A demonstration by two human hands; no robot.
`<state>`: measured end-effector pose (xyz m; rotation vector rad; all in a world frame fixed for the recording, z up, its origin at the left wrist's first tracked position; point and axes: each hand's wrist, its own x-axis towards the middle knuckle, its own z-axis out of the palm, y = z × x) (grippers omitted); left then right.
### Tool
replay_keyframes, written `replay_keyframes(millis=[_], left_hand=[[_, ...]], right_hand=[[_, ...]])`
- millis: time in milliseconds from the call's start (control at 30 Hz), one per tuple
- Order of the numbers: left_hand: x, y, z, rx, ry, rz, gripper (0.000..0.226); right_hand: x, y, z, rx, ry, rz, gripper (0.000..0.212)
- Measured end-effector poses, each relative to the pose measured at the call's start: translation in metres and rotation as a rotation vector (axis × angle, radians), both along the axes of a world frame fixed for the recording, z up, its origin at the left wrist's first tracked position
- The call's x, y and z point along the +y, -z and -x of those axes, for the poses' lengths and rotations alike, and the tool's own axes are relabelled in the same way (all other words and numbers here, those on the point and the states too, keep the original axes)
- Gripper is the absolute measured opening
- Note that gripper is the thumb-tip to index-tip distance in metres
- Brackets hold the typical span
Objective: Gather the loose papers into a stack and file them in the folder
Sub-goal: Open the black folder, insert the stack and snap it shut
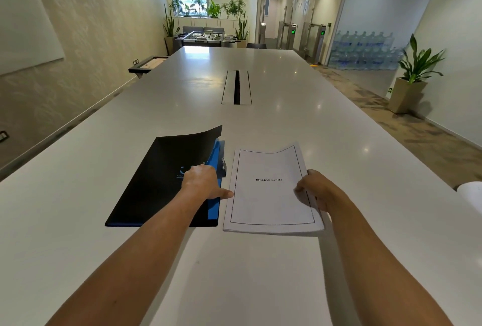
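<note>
A black folder [156, 184] with a blue inside lies on the white table [260, 273], left of centre. Its front cover is lifted at the right edge and curls upward at the far corner. My left hand [203, 182] grips that cover edge, fingers tucked under it and thumb pointing right. Just to the right lies a squared stack of white papers [266, 203]; the top sheet has a black border and reads "BIBLIOGRAPHY". My right hand [315, 190] pinches the stack's right edge, thumb on top, and the stack's far right corner bends up slightly.
A cable slot [236, 87] runs along the table's middle, farther away. A white object [472, 195] pokes in at the table's right edge. Potted plants [414, 72], stacked water bottles and a foosball table stand beyond the table.
</note>
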<state>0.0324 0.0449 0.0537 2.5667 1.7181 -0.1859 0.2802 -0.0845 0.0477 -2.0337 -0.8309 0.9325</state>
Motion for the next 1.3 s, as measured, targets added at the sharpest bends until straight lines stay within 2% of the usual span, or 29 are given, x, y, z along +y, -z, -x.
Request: replay_keyframes(millis=[167, 233, 333, 400, 533, 700, 1000, 1200, 1300], left_hand=[[0.001, -0.004, 0.01, -0.08, -0.011, 0.037, 0.08], [0.004, -0.007, 0.015, -0.129, -0.009, 0.06, 0.068], [0.006, -0.01, 0.02, -0.18, 0.0, 0.065, 0.035], [0.006, -0.013, 0.023, -0.194, 0.017, 0.064, 0.027], [0.006, -0.019, 0.029, -0.215, 0.081, 0.085, 0.036], [0.009, -0.024, 0.038, -0.263, 0.123, 0.124, 0.039], [0.017, -0.032, 0.045, -0.34, 0.076, 0.216, 0.053], [0.01, -0.032, 0.041, -0.34, 0.075, 0.201, 0.051], [0.004, -0.034, 0.033, -0.324, 0.079, 0.156, 0.037]], right_hand=[[-0.002, -0.004, -0.002, 0.32, 0.103, -0.255, 0.028], [-0.001, -0.012, -0.004, 0.344, 0.114, -0.338, 0.032], [0.005, -0.027, -0.006, 0.33, 0.119, -0.419, 0.05], [0.01, -0.038, -0.003, 0.318, 0.134, -0.474, 0.054], [0.018, -0.054, 0.02, 0.185, 0.098, -0.573, 0.04], [0.019, -0.045, 0.046, 0.079, 0.107, -0.515, 0.035], [0.01, -0.037, 0.05, 0.09, 0.138, -0.492, 0.038], [0.008, -0.03, 0.06, 0.082, 0.134, -0.487, 0.04], [0.011, -0.03, 0.077, -0.023, 0.081, -0.499, 0.046]])
